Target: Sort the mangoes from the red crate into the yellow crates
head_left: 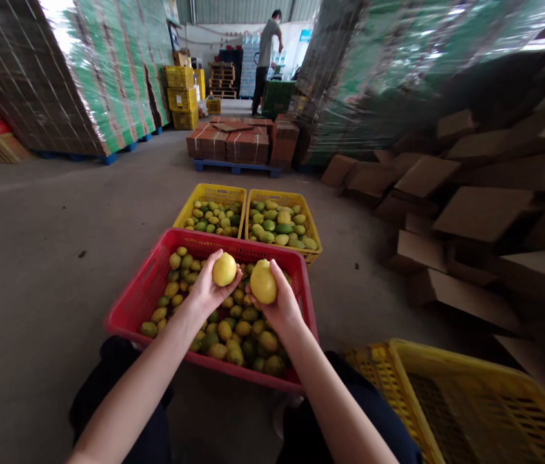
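My left hand (208,287) is closed around a yellow lemon (224,269), thumb along its side. In my right hand (282,303) sits a larger yellow lemon (263,282), gripped between thumb and fingers. Both hands hang side by side over a red plastic crate (129,283), with a small gap between the two fruits. Inside that crate lie many yellow and greenish lemons (243,328), partly hidden by my hands and forearms. Touching its far side, two yellow crates, a left one (188,203) and a right one (313,222), hold more green and yellow lemons.
A yellow crate (398,367) stands by my right knee. Cardboard boxes (485,212) are heaped on the right. Ahead, flattened cardboard (228,142) is stacked on a blue pallet (236,167). Wrapped pallet loads (108,71) rise on both sides. A person (266,58) stands at the back.
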Demonstrator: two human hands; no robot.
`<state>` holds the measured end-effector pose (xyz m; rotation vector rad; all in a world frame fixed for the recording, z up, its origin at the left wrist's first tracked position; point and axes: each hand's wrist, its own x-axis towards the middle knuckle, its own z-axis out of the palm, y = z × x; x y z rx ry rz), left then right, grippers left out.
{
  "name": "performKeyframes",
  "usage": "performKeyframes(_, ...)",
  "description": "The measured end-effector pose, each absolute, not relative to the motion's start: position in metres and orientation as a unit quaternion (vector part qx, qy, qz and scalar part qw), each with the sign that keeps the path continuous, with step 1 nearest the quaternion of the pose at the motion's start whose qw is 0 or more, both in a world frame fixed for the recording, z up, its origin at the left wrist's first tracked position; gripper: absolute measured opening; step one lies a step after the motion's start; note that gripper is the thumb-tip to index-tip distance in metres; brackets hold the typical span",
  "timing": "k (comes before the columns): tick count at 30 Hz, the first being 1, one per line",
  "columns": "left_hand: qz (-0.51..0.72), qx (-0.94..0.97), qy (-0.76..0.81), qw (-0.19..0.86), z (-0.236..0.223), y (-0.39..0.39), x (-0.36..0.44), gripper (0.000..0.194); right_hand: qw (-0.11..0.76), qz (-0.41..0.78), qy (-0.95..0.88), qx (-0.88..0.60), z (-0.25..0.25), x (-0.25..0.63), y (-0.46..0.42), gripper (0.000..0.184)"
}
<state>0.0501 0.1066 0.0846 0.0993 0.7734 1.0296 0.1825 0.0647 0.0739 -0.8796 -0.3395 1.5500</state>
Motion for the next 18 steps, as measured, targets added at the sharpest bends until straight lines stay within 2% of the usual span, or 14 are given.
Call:
performKeyframes(5,0.467,0.103,0.312,0.821,0.0802,0.1033,0.0499,0.023,0.593,0.699,-0.109,-0.385,0.0710,0.1831,0.0662,0.038)
performKeyframes(10,0.484,0.168,0.302,0.804,0.0812,0.1004,0.0496,0.035,0.605,0.714,-0.133,-0.327,0.0720,0.1841,0.0660,0.026)
performKeyframes(12,0.500,0.174,0.274,0.803,0.0835,0.0997,0.0487,0.040,0.614,0.715,-0.136,-0.305,0.0729,0.1861,0.0667,0.027)
performKeyframes(18,0.524,0.192,0.225,0.799,0.0878,0.0962,0.0513,0.035,0.664,0.695,-0.096,-0.259,0.0726,0.1920,0.0691,0.028)
